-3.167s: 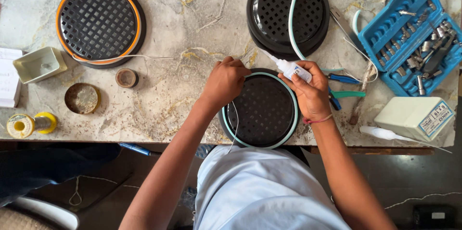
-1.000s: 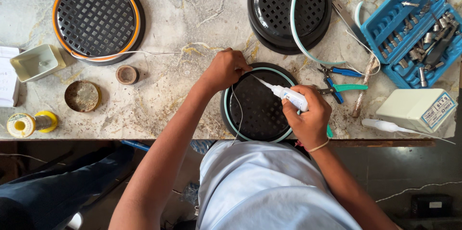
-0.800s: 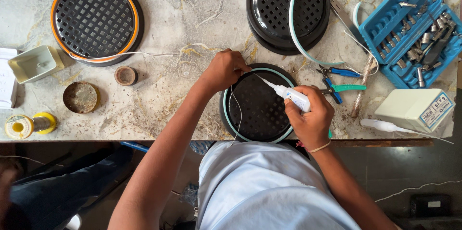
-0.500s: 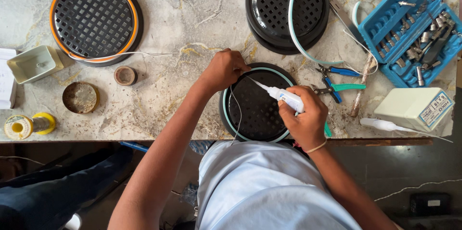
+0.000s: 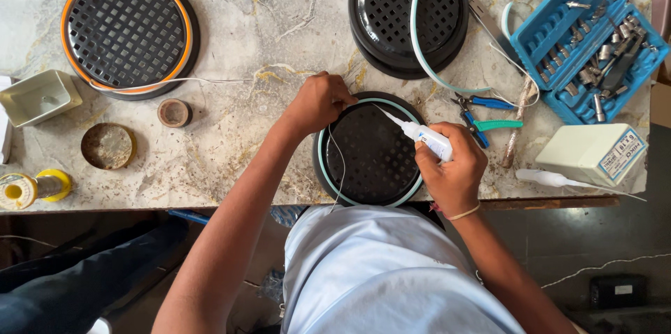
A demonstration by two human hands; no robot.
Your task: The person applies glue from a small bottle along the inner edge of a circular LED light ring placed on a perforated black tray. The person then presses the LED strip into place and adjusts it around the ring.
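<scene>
A round black grille disc with a pale teal ring around its rim lies at the front edge of the marble bench. My left hand pinches the ring at the disc's upper left rim, and thin white wires hang down from it across the grille. My right hand grips a small white glue tube. The tube's thin nozzle points up-left toward the rim close to my left fingers.
A black grille with an orange ring sits far left, a stack of black grilles with a loose teal strip top centre. Blue pliers, a blue tool case, a white box, small tins and a solder spool lie around.
My right hand has shifted with the glue tube from the disc's right side toward its top, bringing the nozzle tip nearer to my left fingers. My left hand has stayed on the rim.
</scene>
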